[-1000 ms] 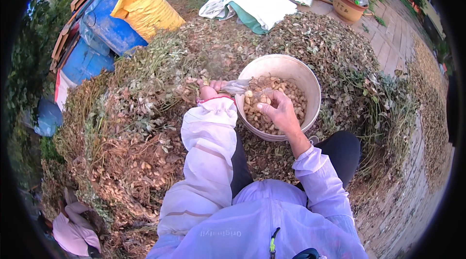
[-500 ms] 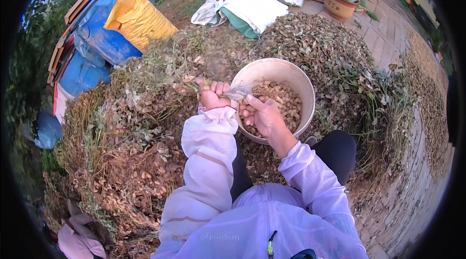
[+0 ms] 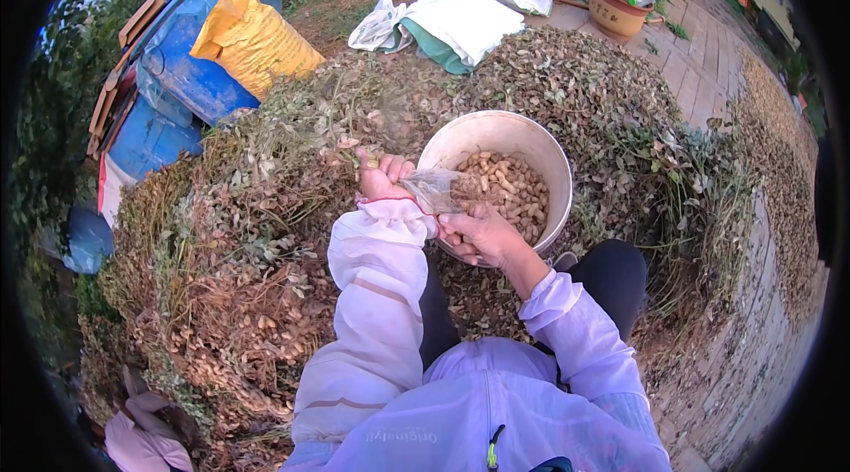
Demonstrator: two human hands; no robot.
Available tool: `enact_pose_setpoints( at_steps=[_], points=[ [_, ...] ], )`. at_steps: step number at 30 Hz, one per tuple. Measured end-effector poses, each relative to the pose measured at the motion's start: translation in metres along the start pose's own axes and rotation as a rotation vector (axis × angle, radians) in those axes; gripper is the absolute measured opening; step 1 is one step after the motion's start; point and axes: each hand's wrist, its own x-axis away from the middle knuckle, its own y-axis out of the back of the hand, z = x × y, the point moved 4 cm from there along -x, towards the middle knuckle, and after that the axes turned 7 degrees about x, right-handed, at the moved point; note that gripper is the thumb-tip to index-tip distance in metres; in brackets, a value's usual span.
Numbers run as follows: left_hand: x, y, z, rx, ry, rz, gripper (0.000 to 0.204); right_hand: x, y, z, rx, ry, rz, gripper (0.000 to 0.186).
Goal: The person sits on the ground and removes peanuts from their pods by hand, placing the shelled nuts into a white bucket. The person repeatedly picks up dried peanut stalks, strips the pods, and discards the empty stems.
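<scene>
The bucket (image 3: 457, 141) looks like smooth, matt plastic; the peanuts (image 3: 512, 184) look rough. The left sleeve (image 3: 379, 273) is thin, crinkled cloth, the yellow sack (image 3: 252, 42) creased plastic.

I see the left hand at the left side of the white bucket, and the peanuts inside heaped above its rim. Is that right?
Not quite: the peanuts lie below the rim of the white bucket, with bare inner wall showing above them, as the head view shows. The left hand is indeed at the bucket's left side.
</scene>
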Motion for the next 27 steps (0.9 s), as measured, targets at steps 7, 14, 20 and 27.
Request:
enact_pose_setpoints(
  at_steps=[7,14,20,27],
  points=[
    [-0.006,-0.002,0.004,0.191,0.133,0.044,0.037,0.037,-0.004,0.018,0.365,0.05,-0.022,0.024],
    [-0.003,-0.023,0.0,0.356,0.26,0.466,0.031,0.073,-0.013,0.043,0.432,0.312,0.006,0.015],
    [0.017,-0.049,0.005,0.438,0.343,0.589,0.027,0.091,-0.034,0.033,0.467,0.348,0.063,0.018],
    [0.019,-0.047,0.014,0.368,0.405,0.552,0.029,0.107,-0.046,0.011,-0.407,-0.089,0.297,0.017]
  ],
)
